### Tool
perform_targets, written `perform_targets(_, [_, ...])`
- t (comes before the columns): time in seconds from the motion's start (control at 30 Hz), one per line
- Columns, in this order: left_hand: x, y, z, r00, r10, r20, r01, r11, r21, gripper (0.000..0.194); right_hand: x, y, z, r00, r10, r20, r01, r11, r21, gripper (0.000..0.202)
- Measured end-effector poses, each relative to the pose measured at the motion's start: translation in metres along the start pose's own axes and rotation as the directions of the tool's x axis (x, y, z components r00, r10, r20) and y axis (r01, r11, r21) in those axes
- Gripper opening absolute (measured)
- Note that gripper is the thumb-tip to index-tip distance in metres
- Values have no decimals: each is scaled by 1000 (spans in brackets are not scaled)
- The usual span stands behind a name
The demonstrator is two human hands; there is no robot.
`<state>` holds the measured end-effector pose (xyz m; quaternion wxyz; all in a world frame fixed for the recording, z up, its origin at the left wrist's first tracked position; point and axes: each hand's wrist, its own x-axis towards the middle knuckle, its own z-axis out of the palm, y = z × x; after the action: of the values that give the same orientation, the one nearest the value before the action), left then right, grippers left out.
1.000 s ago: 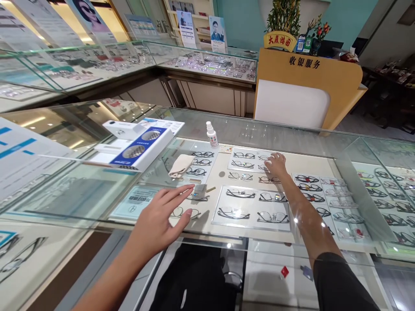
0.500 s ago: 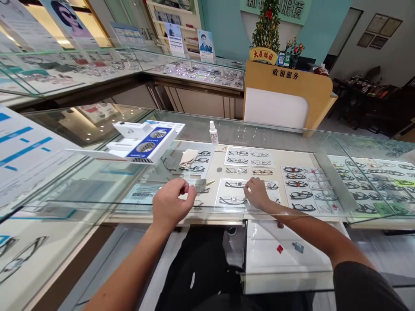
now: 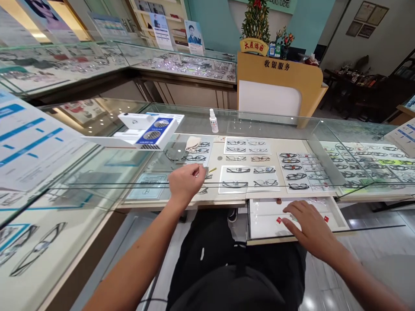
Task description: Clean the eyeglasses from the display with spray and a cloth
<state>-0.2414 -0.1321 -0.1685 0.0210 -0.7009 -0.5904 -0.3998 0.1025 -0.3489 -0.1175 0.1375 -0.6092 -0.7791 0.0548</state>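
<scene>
My left hand (image 3: 186,181) is closed above the glass counter, thumb against curled fingers; what it holds, if anything, I cannot make out. Close to its fingertips is a small yellow stick (image 3: 212,169). My right hand (image 3: 308,222) hovers over the pulled-out white drawer (image 3: 264,226), fingers apart and nothing in them. A small red packet (image 3: 279,220) lies by its thumb and another red packet (image 3: 326,219) to its right. Beyond the hands, pairs of eyeglasses (image 3: 264,170) lie in rows on white sheets inside the counter.
A white spray bottle (image 3: 213,121) stands on the glass. An open white and blue box (image 3: 155,131) is at the left, near a printed sheet (image 3: 32,138). A pale cloth (image 3: 193,144) lies near more eyeglasses. Glass edges (image 3: 201,186) run between my arms and the displays.
My right hand has moved from above the eyeglasses back and down over the drawer, its fingers opening. My left hand stays closed and has shifted slightly. The view has tilted down.
</scene>
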Motion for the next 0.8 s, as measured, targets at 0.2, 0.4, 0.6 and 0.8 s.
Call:
perform_targets(0.2, [4, 5, -1, 998, -45, 33, 45, 999, 5, 45, -13, 8, 62, 690, -165, -705, -32, 966, -258, 7])
perform_targets(0.4, [6, 9, -3, 994, -87, 70, 87, 996, -4, 46, 23, 29, 85, 429, -225, -875, -155, 936, -316, 10])
perform_targets(0.6, [7, 7, -1, 997, -70, 41, 71, 997, -31, 46, 61, 48, 88, 362, -231, -903, -152, 941, -302, 8])
perform_targets(0.8, [4, 3, 4, 999, -40, 1, 40, 995, -87, 46, 88, 64, 89, 402, -212, -891, -146, 946, -291, 11])
